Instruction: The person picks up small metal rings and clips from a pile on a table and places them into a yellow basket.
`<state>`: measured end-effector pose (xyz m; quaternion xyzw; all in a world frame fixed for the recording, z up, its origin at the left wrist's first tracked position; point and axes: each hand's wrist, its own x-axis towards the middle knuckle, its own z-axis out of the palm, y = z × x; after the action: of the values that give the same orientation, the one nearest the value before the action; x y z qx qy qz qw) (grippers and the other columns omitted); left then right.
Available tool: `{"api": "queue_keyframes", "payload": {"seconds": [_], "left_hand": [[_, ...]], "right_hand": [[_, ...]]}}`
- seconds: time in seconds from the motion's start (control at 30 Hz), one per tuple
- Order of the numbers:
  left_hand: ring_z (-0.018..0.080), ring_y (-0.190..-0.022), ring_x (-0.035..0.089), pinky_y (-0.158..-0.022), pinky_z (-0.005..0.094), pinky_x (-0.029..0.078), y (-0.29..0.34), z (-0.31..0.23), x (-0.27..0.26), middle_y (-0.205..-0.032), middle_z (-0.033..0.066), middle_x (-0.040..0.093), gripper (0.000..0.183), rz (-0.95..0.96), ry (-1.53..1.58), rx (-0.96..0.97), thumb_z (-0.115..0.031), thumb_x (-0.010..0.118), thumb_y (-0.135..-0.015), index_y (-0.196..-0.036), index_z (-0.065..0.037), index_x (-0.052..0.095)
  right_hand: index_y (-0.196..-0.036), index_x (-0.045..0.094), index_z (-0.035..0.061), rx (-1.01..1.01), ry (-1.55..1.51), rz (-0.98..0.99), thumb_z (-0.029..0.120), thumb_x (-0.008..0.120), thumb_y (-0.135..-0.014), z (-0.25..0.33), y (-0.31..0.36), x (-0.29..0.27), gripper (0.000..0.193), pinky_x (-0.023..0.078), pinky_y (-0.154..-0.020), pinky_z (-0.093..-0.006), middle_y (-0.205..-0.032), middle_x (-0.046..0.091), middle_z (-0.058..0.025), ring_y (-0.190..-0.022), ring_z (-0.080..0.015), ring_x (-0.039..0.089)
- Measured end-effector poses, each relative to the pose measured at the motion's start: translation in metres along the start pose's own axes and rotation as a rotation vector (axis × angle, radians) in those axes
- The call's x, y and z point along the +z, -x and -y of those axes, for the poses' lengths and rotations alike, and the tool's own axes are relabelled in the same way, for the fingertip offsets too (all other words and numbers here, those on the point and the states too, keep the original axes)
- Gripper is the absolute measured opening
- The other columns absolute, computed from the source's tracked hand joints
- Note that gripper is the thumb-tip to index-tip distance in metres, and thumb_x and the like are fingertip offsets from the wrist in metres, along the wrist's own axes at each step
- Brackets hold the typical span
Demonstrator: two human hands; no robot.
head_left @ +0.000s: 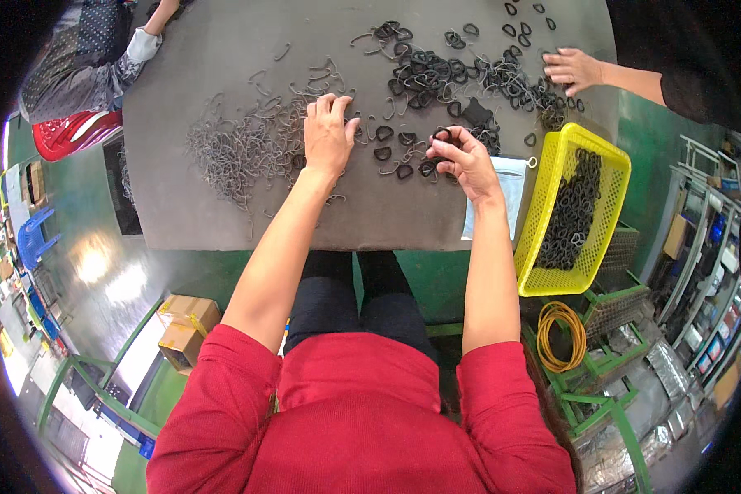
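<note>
My left hand (327,136) reaches over the right side of a pile of thin grey metal hooks (234,152). Its fingers are curved, with the thumb apart, and I make out nothing in them. My right hand (466,162) pinches a black D-shaped ring (442,134) between thumb and forefinger. Several more black rings (406,138) lie loose on the grey table (181,218) between my hands. Farther back spreads a larger heap of black rings (424,76), with some hooks mixed in.
A yellow plastic basket (541,210) of black rings stands at the table's right edge, beside a light blue pouch (508,185). Another person's hand (573,70) rests by the heap at far right. A second person's sleeve (142,47) shows at far left, above a red stool (74,136).
</note>
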<state>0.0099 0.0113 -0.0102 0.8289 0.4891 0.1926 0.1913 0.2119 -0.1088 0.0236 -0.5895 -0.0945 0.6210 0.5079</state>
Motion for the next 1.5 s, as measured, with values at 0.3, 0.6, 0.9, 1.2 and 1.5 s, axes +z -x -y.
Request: {"api": "queue_keyframes", "payload": {"seconds": [0.3, 0.6, 0.9, 1.2, 1.5], "left_hand": [[0.0273, -0.092, 0.055, -0.078, 0.0361, 0.047, -0.019, 0.022, -0.021, -0.094, 0.0110, 0.056, 0.024, 0.090, 0.210, 0.072, -0.005, 0.059, -0.080, -0.103, -0.006, 0.056], [0.0266, -0.096, 0.053, -0.080, 0.0369, 0.047, -0.009, 0.040, -0.015, -0.095, 0.0087, 0.056, 0.018, 0.021, 0.020, 0.119, -0.011, 0.060, -0.081, -0.098, -0.006, 0.058], [0.0146, -0.088, 0.061, -0.074, 0.0284, 0.049, -0.019, 0.059, -0.058, -0.100, 0.0095, 0.064, 0.020, 0.192, 1.194, -0.521, -0.008, 0.052, -0.086, -0.103, -0.002, 0.060], [0.0139, -0.060, 0.049, -0.057, 0.0274, 0.041, 0.046, 0.062, -0.072, -0.063, 0.0056, 0.053, 0.037, 0.204, 0.282, -0.542, -0.031, 0.072, -0.074, -0.090, 0.000, 0.060], [0.0182, -0.059, 0.051, -0.058, 0.0330, 0.042, 0.066, 0.066, -0.046, -0.067, 0.0079, 0.054, 0.025, 0.052, 0.162, -0.325, -0.016, 0.072, -0.072, -0.087, -0.001, 0.058]], "right_hand": [[-0.083, 0.057, 0.0070, -0.016, -0.115, 0.368, 0.013, 0.067, -0.078, -0.002, -0.016, 0.040, 0.013, 0.042, -0.048, -0.0186, -0.073, 0.058, 0.0000, -0.062, -0.0088, 0.059], [-0.077, 0.055, 0.0050, -0.104, 0.345, 0.028, 0.017, 0.064, -0.080, -0.018, -0.030, 0.051, 0.016, 0.040, -0.043, -0.0237, -0.070, 0.058, -0.0017, -0.058, -0.0120, 0.059], [-0.086, 0.061, 0.0060, -0.373, 1.344, -0.296, 0.026, 0.070, -0.074, -0.035, -0.040, 0.068, 0.025, 0.048, -0.068, -0.0398, -0.088, 0.064, -0.0121, -0.078, -0.0307, 0.063], [-0.091, 0.059, 0.0046, 0.007, 0.009, 0.206, 0.016, 0.070, -0.075, -0.023, 0.002, 0.027, 0.022, 0.045, -0.058, -0.0218, -0.079, 0.058, -0.0017, -0.071, -0.0097, 0.058], [-0.089, 0.059, 0.0069, -0.348, 1.177, -0.142, 0.021, 0.074, -0.069, -0.054, -0.017, 0.063, 0.029, 0.048, -0.069, -0.0377, -0.088, 0.062, -0.0098, -0.079, -0.0273, 0.061]]}}
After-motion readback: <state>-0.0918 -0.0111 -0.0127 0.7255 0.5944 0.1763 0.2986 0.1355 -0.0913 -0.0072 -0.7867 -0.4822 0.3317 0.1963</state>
